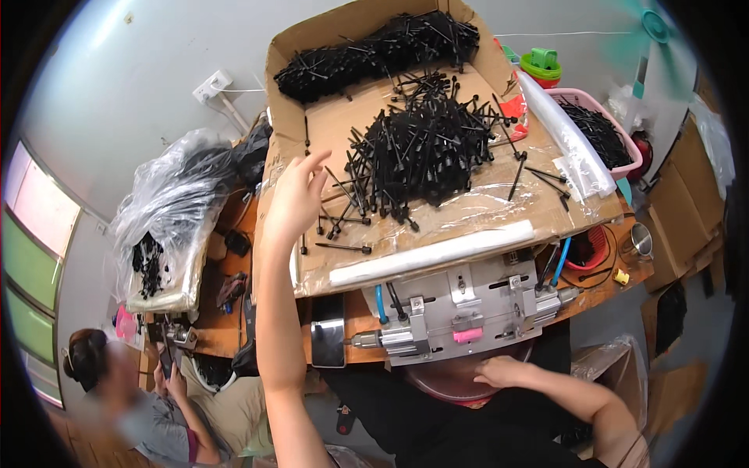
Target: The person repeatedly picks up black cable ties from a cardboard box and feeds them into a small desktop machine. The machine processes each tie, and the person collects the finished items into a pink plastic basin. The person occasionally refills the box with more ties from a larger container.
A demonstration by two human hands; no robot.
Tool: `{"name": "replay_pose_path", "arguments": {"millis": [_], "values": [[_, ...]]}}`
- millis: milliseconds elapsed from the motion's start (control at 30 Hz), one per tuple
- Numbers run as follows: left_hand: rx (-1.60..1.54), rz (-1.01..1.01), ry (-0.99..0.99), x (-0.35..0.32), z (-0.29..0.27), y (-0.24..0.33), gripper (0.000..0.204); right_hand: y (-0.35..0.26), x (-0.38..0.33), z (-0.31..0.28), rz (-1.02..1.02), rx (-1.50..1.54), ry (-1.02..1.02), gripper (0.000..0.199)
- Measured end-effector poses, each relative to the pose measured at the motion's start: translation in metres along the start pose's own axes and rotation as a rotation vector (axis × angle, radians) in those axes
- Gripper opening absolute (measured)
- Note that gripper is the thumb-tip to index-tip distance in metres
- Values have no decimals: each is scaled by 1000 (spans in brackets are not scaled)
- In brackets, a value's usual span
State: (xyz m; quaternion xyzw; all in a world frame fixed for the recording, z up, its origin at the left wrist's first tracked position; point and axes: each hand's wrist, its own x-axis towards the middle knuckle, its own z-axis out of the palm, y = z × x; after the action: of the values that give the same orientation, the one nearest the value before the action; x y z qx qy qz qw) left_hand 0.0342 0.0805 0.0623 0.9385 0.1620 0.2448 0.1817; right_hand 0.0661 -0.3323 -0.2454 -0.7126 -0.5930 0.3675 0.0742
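Note:
My left hand [298,195] is raised over the left side of a cardboard tray [316,136], its fingers apart and nothing seen in them. Just right of it lies a loose heap of thin black plastic pieces [425,152] with thick heads. My right hand [503,372] is low, below the front of a metal clamping fixture [460,312], over a dark reddish basin [443,379]. Its fingers are curled together, and whatever they may hold cannot be made out. A pink block [468,335] sits at the fixture's middle, between two metal cylinders.
A dense row of black pieces [378,56] fills the tray's back. A phone [328,331] lies left of the fixture. Rightward stand a pink basket [581,95], a metal cup [638,240] and a turning fan [655,27]. Another person [156,413] sits at lower left, holding a phone.

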Motion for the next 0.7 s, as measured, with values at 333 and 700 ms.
{"name": "replay_pose_path", "arguments": {"millis": [333, 700], "values": [[6, -240, -11, -102, 7, -55, 23, -26, 11, 109, 135, 287, -183, 57], [-62, -186, -11, -68, 11, -10, 14, -56, -64, -128, -472, 520, 14, 25]]}}
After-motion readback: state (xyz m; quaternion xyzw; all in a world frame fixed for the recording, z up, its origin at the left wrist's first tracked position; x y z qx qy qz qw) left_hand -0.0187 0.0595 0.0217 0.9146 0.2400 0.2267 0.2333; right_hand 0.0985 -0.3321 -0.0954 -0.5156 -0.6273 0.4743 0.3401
